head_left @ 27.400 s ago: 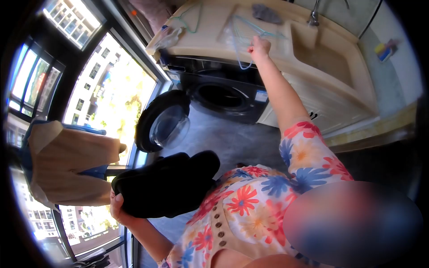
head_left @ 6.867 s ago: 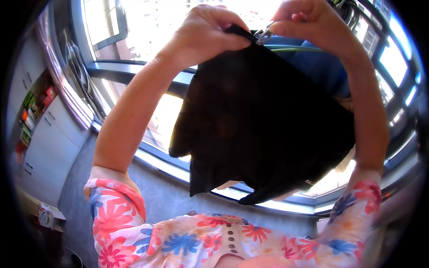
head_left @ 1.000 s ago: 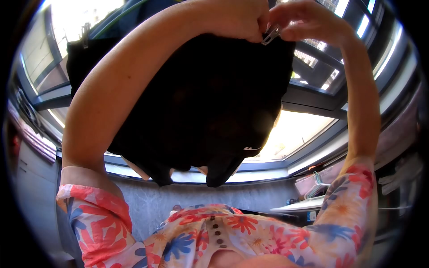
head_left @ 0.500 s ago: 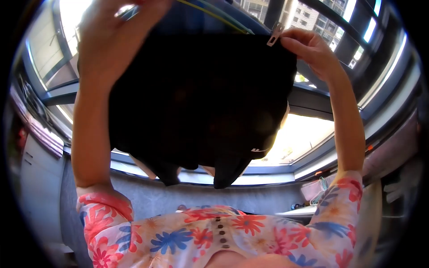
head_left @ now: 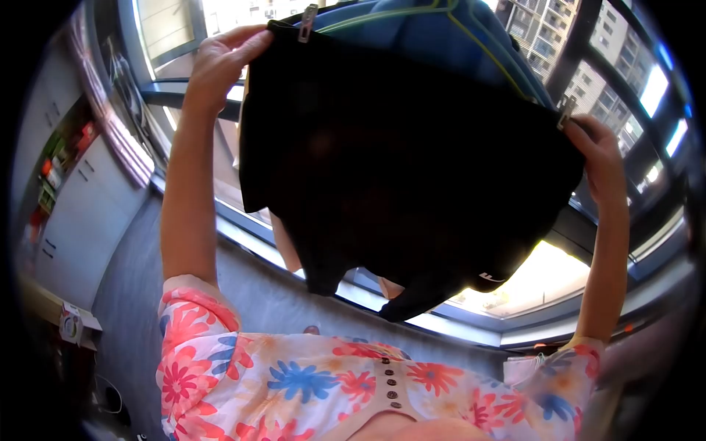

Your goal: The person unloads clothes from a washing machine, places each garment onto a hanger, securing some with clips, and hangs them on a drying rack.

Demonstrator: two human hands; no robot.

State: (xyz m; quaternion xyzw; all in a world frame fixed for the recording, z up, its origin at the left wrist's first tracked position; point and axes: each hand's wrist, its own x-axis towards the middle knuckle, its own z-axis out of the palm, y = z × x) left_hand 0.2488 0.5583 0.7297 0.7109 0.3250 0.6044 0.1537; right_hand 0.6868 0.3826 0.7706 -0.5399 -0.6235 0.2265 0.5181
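A pair of black shorts [head_left: 412, 176] hangs in front of me, spread wide, with a small white logo low on the right side. My left hand [head_left: 226, 65] pinches the upper left corner of the waistband. Close beside it, a metal clip [head_left: 307, 25] grips the fabric. At the upper right corner, my right hand [head_left: 599, 154] has thumb and fingers closed on the edge, just below a second metal clip [head_left: 566, 112]. A yellow-green hanger [head_left: 489, 53] shows above the waistband. Behind it hangs a blue garment [head_left: 412, 35], partly hidden.
Large windows with a dark frame [head_left: 588, 70] stand ahead, tall buildings outside. White cabinets [head_left: 92, 198] and a striped curtain [head_left: 121, 125] are on the left. A small box [head_left: 79, 323] sits low left above the grey floor [head_left: 147, 294].
My left hand has moved from a blurred position above the waistband to its left corner, where a clip now shows. My right hand stays by its clip. The view has turned left.
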